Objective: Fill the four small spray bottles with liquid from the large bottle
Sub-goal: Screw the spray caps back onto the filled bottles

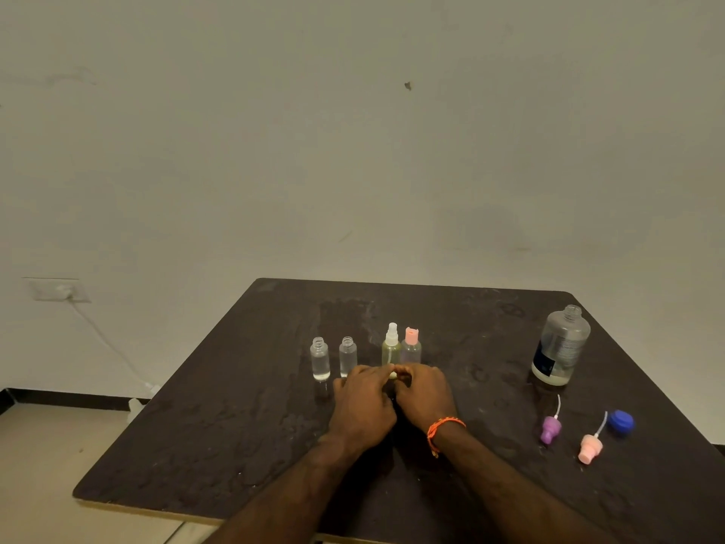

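Four small bottles stand in a row mid-table. The two on the left, a clear bottle [319, 359] and a second clear bottle [348, 356], are uncapped with liquid inside. A greenish bottle [391, 347] wears a white spray head, and beside it a clear bottle [412, 347] wears a pink top. My left hand [363, 406] and my right hand [425, 398] meet just in front of those two, fingertips pinching a small pale object [392, 374] too small to identify. The large clear bottle [561, 347] stands uncapped at the right.
A purple spray head [551, 428], a pink spray head [589, 451] and a blue cap [621, 422] lie loose at the table's right front. The dark tabletop [235, 426] looks wet. A wall socket [59, 289] with a white cable is at the left.
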Demonstrator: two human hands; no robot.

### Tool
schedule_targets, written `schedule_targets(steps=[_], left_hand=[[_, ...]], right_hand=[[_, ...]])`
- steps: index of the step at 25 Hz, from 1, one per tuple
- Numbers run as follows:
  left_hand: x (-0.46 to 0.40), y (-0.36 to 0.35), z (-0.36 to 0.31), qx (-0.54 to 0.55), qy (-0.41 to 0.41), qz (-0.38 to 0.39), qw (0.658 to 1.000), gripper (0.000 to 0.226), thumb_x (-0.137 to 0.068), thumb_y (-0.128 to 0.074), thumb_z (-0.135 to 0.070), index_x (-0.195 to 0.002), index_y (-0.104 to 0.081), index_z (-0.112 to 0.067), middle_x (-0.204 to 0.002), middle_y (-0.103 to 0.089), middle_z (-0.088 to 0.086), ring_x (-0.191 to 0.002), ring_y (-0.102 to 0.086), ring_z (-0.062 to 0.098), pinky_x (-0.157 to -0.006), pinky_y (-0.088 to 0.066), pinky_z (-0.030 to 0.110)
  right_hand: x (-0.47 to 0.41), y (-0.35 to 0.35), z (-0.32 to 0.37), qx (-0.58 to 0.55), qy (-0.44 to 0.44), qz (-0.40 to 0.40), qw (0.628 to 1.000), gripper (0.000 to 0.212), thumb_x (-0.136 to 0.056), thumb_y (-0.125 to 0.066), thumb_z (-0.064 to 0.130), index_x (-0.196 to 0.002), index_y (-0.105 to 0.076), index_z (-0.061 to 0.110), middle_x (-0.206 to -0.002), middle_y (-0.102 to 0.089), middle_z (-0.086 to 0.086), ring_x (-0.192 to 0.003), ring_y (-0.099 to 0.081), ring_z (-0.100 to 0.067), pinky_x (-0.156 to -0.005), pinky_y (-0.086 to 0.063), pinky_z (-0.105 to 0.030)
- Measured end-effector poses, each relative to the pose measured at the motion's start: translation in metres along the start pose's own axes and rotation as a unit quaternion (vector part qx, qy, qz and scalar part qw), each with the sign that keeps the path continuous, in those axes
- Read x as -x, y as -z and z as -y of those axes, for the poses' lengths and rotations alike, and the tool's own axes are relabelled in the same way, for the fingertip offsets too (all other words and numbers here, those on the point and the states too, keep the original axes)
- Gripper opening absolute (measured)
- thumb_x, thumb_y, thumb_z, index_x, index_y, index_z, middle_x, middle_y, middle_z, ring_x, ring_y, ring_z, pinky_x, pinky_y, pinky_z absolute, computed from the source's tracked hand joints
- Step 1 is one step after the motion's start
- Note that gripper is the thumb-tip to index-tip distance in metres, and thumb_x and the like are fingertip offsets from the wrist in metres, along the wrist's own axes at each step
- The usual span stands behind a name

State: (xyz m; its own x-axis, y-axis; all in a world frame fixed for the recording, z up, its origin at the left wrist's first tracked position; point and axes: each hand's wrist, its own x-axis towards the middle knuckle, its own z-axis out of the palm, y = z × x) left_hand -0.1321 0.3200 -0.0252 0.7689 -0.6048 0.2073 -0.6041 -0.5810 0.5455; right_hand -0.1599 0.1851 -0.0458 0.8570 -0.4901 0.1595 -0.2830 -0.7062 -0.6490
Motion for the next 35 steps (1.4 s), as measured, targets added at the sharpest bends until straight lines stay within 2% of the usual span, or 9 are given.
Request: schedule_targets(steps=[3, 6, 8, 10, 14, 19, 28, 32, 35], left_hand=[[0.006, 0.013, 0.006, -0.046, -0.062, -0.168, 0.983, 0.024, -0.090, -0.069, -0.021, -0.111, -0.075, -0.029, -0.110, -0.072, -0.012, -0.116, -0.054, 0.011, -0.104, -0.032, 0.039], [-0.012, 0.035, 0.026, -0.134, -0.047, -0.291, 0.946, 0.027, -0.085, -0.078, -0.043, -0.109, -0.076, -0.030, -0.126, -0.069, -0.009, -0.127, -0.050, 0.018, -0.100, -0.025, 0.040], [-0.027, 0.058, 0.036, -0.168, 0.039, -0.244, 0.954, 0.044, -0.084, -0.073, -0.059, -0.118, -0.073, -0.030, -0.148, -0.056, -0.004, -0.142, -0.035, 0.022, -0.105, -0.023, 0.046], [-0.041, 0.076, 0.041, -0.192, 0.119, -0.136, 0.965, 0.062, -0.078, -0.069, -0.076, -0.120, -0.072, -0.031, -0.166, -0.031, 0.006, -0.155, -0.013, 0.029, -0.114, -0.018, 0.055], [-0.064, 0.080, 0.042, -0.255, 0.118, 0.030, 0.959, 0.073, -0.072, -0.066, -0.086, -0.126, -0.073, -0.036, -0.174, -0.007, 0.010, -0.159, 0.009, 0.037, -0.120, -0.009, 0.068], [-0.071, 0.075, 0.034, -0.247, 0.094, 0.056, 0.963, 0.058, -0.079, -0.072, -0.073, -0.123, -0.076, -0.035, -0.172, -0.021, 0.006, -0.160, 0.002, 0.034, -0.120, -0.010, 0.067], [-0.012, 0.053, 0.000, -0.177, 0.009, 0.051, 0.983, 0.050, -0.077, -0.073, -0.075, -0.105, -0.081, -0.034, -0.162, -0.043, -0.007, -0.157, -0.013, 0.024, -0.117, -0.011, 0.054], [0.015, 0.031, -0.025, -0.106, -0.026, 0.044, 0.993, 0.053, -0.074, -0.077, -0.073, -0.106, -0.080, -0.030, -0.145, -0.058, -0.014, -0.148, -0.029, 0.019, -0.107, -0.021, 0.046], [0.031, 0.013, -0.045, -0.081, -0.040, 0.028, 0.996, 0.045, -0.079, -0.074, -0.070, -0.105, -0.079, -0.035, -0.119, -0.071, -0.017, -0.128, -0.049, 0.013, -0.093, -0.024, 0.040]], right_hand=[[0.005, 0.000, -0.006, 0.011, -0.004, -0.015, 1.000, 0.023, -0.085, -0.060, 0.029, -0.103, -0.075, 0.032, -0.092, -0.072, 0.013, -0.094, -0.060, -0.011, -0.092, -0.054, -0.037], [0.017, 0.004, -0.011, 0.036, 0.013, -0.027, 0.999, 0.021, -0.088, -0.058, 0.034, -0.104, -0.072, 0.032, -0.090, -0.069, 0.011, -0.093, -0.054, -0.008, -0.088, -0.052, -0.032], [0.026, 0.007, -0.013, 0.031, 0.024, -0.033, 0.999, 0.022, -0.090, -0.059, 0.033, -0.108, -0.071, 0.032, -0.094, -0.069, 0.012, -0.094, -0.050, -0.007, -0.083, -0.049, -0.027], [0.032, 0.010, -0.014, 0.023, 0.038, -0.039, 0.998, 0.022, -0.090, -0.060, 0.033, -0.110, -0.070, 0.033, -0.095, -0.069, 0.014, -0.094, -0.048, -0.004, -0.080, -0.046, -0.024], [0.039, 0.016, -0.018, 0.030, 0.052, -0.045, 0.997, 0.023, -0.091, -0.061, 0.036, -0.112, -0.069, 0.034, -0.096, -0.068, 0.013, -0.094, -0.048, -0.003, -0.081, -0.051, -0.028], [0.043, 0.024, -0.024, 0.041, 0.042, -0.038, 0.998, 0.024, -0.093, -0.060, 0.034, -0.116, -0.067, 0.033, -0.098, -0.068, 0.014, -0.097, -0.048, -0.003, -0.085, -0.051, -0.029], [0.086, 0.051, -0.025, 0.087, 0.056, -0.058, 0.993, 0.023, -0.092, -0.059, 0.034, -0.111, -0.071, 0.030, -0.102, -0.073, 0.011, -0.103, -0.053, -0.013, -0.089, -0.051, -0.035], [0.105, 0.080, -0.039, 0.112, 0.034, -0.067, 0.991, 0.022, -0.092, -0.060, 0.032, -0.111, -0.071, 0.028, -0.102, -0.073, 0.008, -0.106, -0.055, -0.017, -0.090, -0.051, -0.040], [0.118, 0.098, -0.049, 0.139, 0.025, -0.073, 0.987, 0.022, -0.091, -0.060, 0.031, -0.110, -0.071, 0.028, -0.100, -0.074, 0.008, -0.107, -0.055, -0.018, -0.090, -0.050, -0.040]])
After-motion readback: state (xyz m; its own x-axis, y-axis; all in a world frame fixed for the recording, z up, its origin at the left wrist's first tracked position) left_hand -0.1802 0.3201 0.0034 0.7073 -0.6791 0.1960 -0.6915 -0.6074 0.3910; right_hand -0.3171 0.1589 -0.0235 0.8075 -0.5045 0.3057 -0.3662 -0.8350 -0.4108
